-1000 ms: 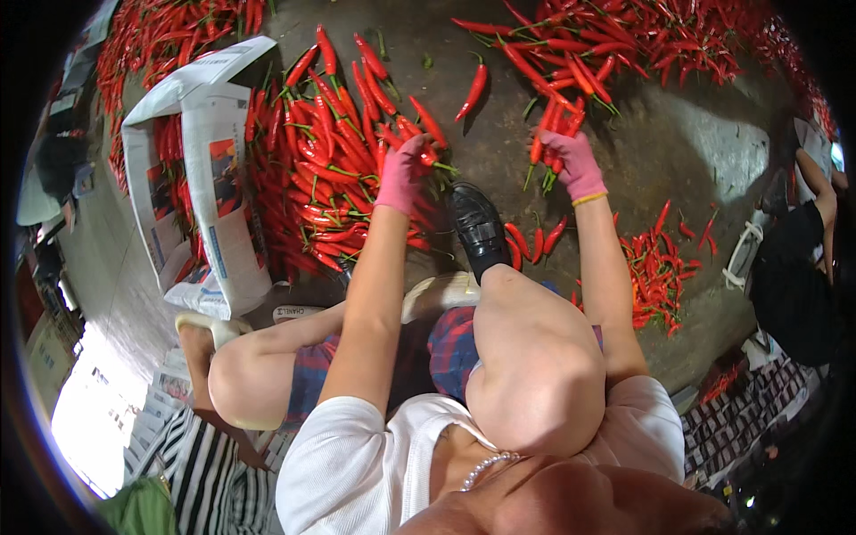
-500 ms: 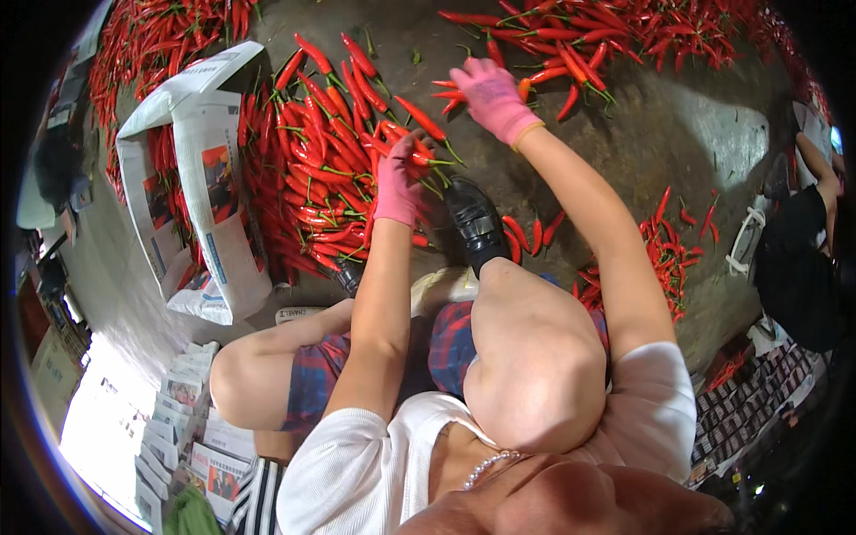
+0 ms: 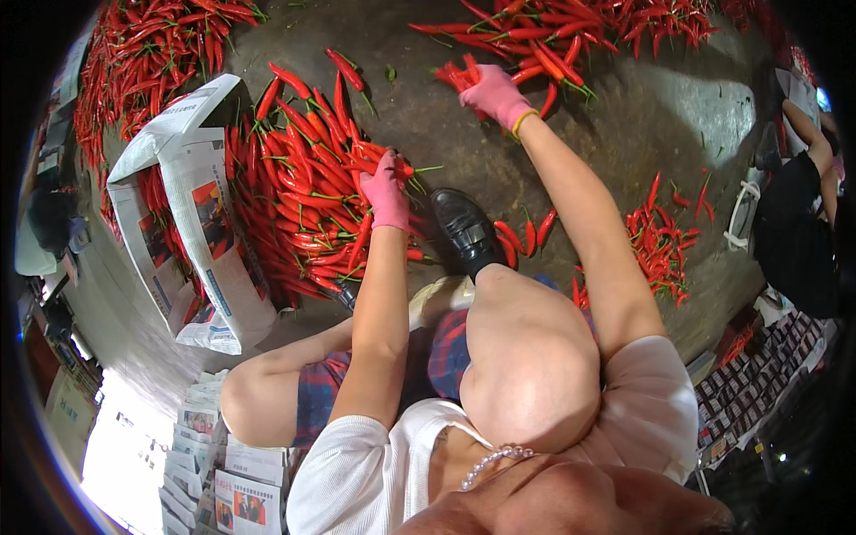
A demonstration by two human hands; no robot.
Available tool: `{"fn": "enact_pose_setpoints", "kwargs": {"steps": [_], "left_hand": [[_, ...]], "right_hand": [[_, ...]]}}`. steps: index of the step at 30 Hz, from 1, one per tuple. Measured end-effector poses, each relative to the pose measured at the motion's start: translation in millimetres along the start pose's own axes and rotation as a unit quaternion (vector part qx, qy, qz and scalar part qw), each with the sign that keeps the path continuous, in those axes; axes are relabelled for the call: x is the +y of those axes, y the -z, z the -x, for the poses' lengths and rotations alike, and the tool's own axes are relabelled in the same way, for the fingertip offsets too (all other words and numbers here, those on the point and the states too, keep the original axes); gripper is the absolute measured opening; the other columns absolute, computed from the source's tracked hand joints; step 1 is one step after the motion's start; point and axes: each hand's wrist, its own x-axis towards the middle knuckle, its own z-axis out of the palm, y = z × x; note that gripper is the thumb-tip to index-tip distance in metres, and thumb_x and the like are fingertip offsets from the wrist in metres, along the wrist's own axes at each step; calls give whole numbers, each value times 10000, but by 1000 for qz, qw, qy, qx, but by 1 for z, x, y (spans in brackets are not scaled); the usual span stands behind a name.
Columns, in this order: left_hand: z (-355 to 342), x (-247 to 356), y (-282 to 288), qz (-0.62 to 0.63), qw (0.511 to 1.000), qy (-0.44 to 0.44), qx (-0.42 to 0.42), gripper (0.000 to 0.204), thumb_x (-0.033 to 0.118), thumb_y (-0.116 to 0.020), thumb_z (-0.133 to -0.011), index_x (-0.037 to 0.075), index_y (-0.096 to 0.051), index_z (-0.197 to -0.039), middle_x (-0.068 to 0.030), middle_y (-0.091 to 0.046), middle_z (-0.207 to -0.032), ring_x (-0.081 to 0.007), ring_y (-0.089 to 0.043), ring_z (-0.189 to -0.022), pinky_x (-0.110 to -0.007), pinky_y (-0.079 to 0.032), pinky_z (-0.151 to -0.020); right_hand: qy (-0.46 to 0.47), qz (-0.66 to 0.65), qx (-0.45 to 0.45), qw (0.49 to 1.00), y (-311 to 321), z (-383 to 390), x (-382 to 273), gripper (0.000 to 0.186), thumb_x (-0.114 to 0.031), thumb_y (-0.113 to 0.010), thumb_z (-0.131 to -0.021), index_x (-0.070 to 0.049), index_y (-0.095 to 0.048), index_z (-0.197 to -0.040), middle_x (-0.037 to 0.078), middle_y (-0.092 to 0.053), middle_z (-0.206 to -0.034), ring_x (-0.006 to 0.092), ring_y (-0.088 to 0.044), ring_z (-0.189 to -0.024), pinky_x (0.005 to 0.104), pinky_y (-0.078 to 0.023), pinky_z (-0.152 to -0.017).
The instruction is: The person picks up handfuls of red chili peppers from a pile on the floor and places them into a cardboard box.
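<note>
Right hand [image 3: 496, 95], pink glove, fingers curled narrow around a small bunch of red chillies [image 3: 456, 75], lifted off the loose heap [image 3: 571, 36] at the floor's far edge. Left hand [image 3: 387, 192], also gloved, fingers folded down on the aligned pile [image 3: 308, 192], likely pinning it so stems stay parallel. Pile butts against the newspaper-lined box [image 3: 192, 218] at left. Black shoe [image 3: 465, 230] just beside it.

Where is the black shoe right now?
In the head view the black shoe sits near the centre on the concrete floor, just right of the left hand on the red chilli pile, with a few loose chillies to its right.
</note>
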Motion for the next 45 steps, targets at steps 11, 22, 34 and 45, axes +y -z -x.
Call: {"fn": "enact_pose_setpoints", "kwargs": {"steps": [11, 22, 34, 45], "left_hand": [[20, 49, -10, -99, 968, -100, -209, 367, 94, -691, -834, -42, -592, -1160, -124, -684, -994, -215, -680, -819, -332, -547, -665], [-28, 64, -56, -594, 415, -594, -350, 419, 105, -627, -753, 159, -607, -1168, -56, -610, -1068, -271, -564, -1090, -455, -416, -1010], [-51, 89, -14, -657, 468, -474, -353, 538, 180, -738, -724, 154, -586, -1239, -66, -605, -1203, -301, -561, -1142, -433, -448, -995], [2, 76, 4, 122, 942, 76, -302, 426, 147, -633, -885, -80, -567, -1239, -162, -675, -1118, -280, -668, -996, -410, -549, -875]], "right_hand": [[-22, 246, -282, 927, 69, 154, 103, 440, -143, -727, -602, -52, -650, -1025, 181, -687, -892, 338, -664, -854, 406, -513, -763], [196, 444, -59, 873, 21, 69, 38, 438, -160, -644, -809, -107, -540, -1232, 173, -618, -1170, 350, -620, -1064, 433, -500, -898], [90, 491, -84, 862, 15, 51, -3, 306, -150, -561, -901, -156, -591, -1206, 169, -562, -1239, 338, -649, -1065, 465, -560, -786], [64, 121, 72, 988, 56, 114, 35, 488, -264, -692, -765, -74, -606, -1206, 180, -684, -1005, 358, -651, -962, 405, -513, -850]]}}
